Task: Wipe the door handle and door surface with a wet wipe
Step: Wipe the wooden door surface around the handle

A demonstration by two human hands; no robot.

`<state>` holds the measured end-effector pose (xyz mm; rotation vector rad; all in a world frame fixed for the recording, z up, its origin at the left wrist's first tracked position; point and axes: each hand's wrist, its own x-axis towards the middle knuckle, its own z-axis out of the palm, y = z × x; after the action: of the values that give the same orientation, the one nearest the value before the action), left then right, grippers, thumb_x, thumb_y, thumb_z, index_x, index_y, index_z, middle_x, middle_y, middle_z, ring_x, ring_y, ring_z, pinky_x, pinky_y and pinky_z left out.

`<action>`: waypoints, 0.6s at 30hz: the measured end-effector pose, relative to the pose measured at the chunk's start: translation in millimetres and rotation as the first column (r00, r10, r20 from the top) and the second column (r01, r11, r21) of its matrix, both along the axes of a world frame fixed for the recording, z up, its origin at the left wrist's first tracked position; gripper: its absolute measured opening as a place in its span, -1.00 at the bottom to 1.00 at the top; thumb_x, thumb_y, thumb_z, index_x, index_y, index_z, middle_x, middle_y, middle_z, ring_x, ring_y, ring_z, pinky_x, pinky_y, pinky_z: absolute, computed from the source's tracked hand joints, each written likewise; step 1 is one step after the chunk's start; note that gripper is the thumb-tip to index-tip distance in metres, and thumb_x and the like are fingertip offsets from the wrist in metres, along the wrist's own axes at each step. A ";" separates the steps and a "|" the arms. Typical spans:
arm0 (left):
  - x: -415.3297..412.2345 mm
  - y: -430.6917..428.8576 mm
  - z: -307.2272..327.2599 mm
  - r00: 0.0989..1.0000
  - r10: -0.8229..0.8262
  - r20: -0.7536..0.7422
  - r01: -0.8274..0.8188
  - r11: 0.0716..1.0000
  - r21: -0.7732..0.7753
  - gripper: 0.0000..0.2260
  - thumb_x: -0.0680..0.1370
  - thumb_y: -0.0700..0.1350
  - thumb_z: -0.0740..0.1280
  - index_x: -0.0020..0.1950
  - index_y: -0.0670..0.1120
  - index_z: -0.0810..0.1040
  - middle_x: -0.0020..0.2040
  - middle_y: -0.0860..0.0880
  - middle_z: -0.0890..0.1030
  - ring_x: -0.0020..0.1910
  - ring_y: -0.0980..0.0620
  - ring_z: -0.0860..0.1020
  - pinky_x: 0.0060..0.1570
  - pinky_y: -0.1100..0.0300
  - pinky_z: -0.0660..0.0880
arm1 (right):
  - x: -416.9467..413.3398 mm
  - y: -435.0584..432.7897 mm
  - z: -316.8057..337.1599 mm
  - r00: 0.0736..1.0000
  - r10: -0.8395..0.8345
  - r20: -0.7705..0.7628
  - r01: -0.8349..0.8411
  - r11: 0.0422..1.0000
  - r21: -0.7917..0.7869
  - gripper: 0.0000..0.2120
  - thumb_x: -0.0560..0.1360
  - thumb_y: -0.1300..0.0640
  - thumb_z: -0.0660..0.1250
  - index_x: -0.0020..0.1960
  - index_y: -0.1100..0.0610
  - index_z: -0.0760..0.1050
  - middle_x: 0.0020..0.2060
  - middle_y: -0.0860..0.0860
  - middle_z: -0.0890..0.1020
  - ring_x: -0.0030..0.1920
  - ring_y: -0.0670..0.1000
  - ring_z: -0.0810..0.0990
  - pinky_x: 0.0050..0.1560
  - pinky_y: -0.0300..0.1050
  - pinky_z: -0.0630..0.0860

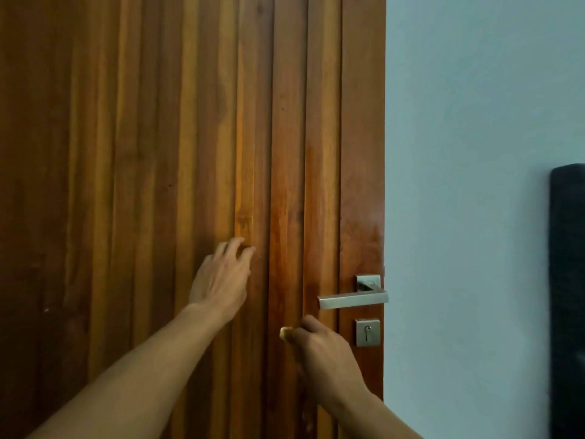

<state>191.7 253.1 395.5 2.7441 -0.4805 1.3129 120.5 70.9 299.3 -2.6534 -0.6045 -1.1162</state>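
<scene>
A brown wooden door [158, 153] with vertical grooved slats fills the left and middle of the view. Its steel lever handle [353, 299] sits near the right edge, with a square keyhole plate [367, 332] below it. My left hand [221, 277] rests on the slats with spread fingers, left of the handle. My right hand [316, 346] is below and left of the handle, fingers curled round a small wet wipe [286, 333] that it presses against the door. Only a pale corner of the wipe shows. The wood near the handle looks darker and damp.
A pale blue-grey wall [474, 185] lies to the right of the door's edge. A dark upright object [568, 296] stands at the far right edge of the view.
</scene>
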 end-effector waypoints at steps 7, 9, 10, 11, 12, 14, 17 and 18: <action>12.3 9.1 58.2 0.997 0.055 0.061 -0.057 0.998 0.026 -0.18 0.58 -0.14 0.35 0.60 -0.05 -0.21 0.60 -0.12 -0.30 0.59 -0.12 -0.21 0.56 -0.09 0.00 | 20.4 9.0 110.5 0.970 -0.037 0.239 0.012 0.994 0.104 -0.83 0.58 0.09 0.25 0.05 0.03 0.61 -0.13 -0.10 0.58 -0.19 -0.11 0.53 -0.24 -0.26 0.51; 14.9 12.0 74.7 0.996 0.086 0.032 -0.088 0.995 0.052 -0.13 0.58 -0.10 0.35 0.58 -0.07 -0.29 0.56 -0.13 -0.39 0.57 -0.13 -0.27 0.56 -0.12 -0.03 | 32.8 9.0 144.8 0.954 -0.056 0.295 0.018 0.991 0.131 -0.84 0.57 0.12 0.27 0.05 0.05 0.62 -0.12 -0.08 0.60 -0.19 -0.11 0.54 -0.26 -0.33 0.47; 15.2 11.5 79.1 0.994 0.105 0.012 -0.106 0.992 0.074 -0.11 0.58 -0.08 0.36 0.57 -0.08 -0.31 0.56 -0.13 -0.41 0.57 -0.13 -0.28 0.56 -0.13 -0.04 | 38.7 8.7 159.7 0.946 -0.061 0.319 0.017 0.990 0.137 -0.84 0.57 0.14 0.28 0.05 0.06 0.63 -0.11 -0.05 0.62 -0.17 -0.10 0.56 -0.22 -0.29 0.51; 16.9 11.6 84.1 0.993 0.116 -0.004 -0.116 0.989 0.093 -0.10 0.58 -0.08 0.36 0.57 -0.09 -0.32 0.55 -0.13 -0.42 0.57 -0.13 -0.28 0.56 -0.13 -0.06 | 45.5 9.2 175.8 0.937 -0.067 0.344 0.019 0.990 0.140 -0.84 0.56 0.14 0.28 0.05 0.08 0.64 -0.10 -0.04 0.63 -0.16 -0.09 0.58 -0.19 -0.22 0.56; 18.5 10.7 86.5 0.992 0.123 -0.023 -0.120 0.987 0.107 -0.10 0.58 -0.09 0.36 0.56 -0.10 -0.33 0.56 -0.13 -0.42 0.57 -0.13 -0.27 0.56 -0.12 -0.07 | 51.8 9.7 189.7 0.928 -0.073 0.365 0.022 0.990 0.142 -0.84 0.56 0.14 0.28 0.04 0.08 0.64 -0.10 -0.03 0.64 -0.16 -0.08 0.59 -0.17 -0.17 0.59; 21.3 9.5 89.4 0.992 0.118 -0.040 -0.113 0.987 0.112 -0.11 0.58 -0.14 0.35 0.56 -0.11 -0.35 0.56 -0.13 -0.41 0.58 -0.12 -0.25 0.56 -0.11 -0.08 | 63.5 11.1 214.3 0.906 -0.091 0.413 0.039 0.990 0.132 -0.86 0.56 0.12 0.29 0.01 0.07 0.63 -0.12 -0.04 0.63 -0.18 -0.10 0.58 -0.18 -0.16 0.60; 23.6 8.3 90.8 0.994 0.108 -0.032 -0.104 0.988 0.114 -0.13 0.59 -0.20 0.32 0.56 -0.12 -0.35 0.55 -0.13 -0.41 0.59 -0.13 -0.21 0.56 -0.12 -0.06 | 76.3 13.8 240.5 0.862 -0.108 0.496 0.072 0.993 0.092 -0.87 0.56 0.13 0.30 0.00 0.08 0.62 -0.15 -0.04 0.61 -0.17 -0.06 0.57 -0.19 -0.12 0.60; 24.1 8.3 90.4 0.994 0.108 -0.029 -0.104 0.988 0.113 -0.14 0.60 -0.21 0.31 0.56 -0.13 -0.35 0.55 -0.13 -0.41 0.59 -0.13 -0.21 0.56 -0.12 -0.06 | 80.0 15.4 247.9 0.844 -0.113 0.524 0.090 0.993 0.070 -0.87 0.56 0.13 0.30 0.01 0.08 0.62 -0.14 -0.03 0.61 -0.15 -0.05 0.57 -0.17 -0.10 0.60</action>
<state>215.9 261.4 485.9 2.9170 -0.4227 1.2954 200.5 86.2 547.1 -2.3518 -0.5154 -1.8945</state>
